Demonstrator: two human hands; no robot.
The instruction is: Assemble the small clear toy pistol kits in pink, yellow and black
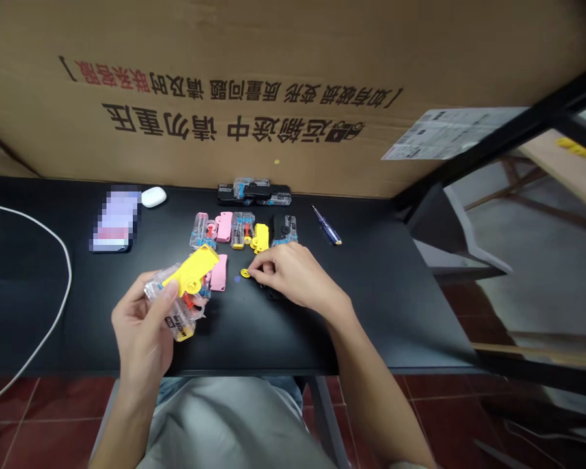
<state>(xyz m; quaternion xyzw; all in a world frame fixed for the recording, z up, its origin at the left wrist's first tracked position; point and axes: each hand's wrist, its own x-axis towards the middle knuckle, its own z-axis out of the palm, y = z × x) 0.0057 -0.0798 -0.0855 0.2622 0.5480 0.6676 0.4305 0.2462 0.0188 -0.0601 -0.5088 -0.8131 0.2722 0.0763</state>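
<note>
1. Left hand [144,326] curls closed round a clear plastic casing [168,293], thumb across its face, holding it up above the bench [371,312]. A yellow plastic panel [193,270] lies tilted against the casing's upper end, and a red part [189,301] shows near it.
2. Right hand [293,273] rests low over the bench, half open with curved fingers, the tips just beside a small yellow ring [245,273]. Whether they have hold of it cannot be told. A black piece [273,294] shows beneath the palm.
3. Cradling the casing deep in the palm looks sound: it steadies the loose parts. Fingertips suit the small ring best.
4. Pink plastic panel [219,272] lies just beside the casing, with more clear casings [243,229] beyond and a screwdriver [327,225] off to the right.
</note>
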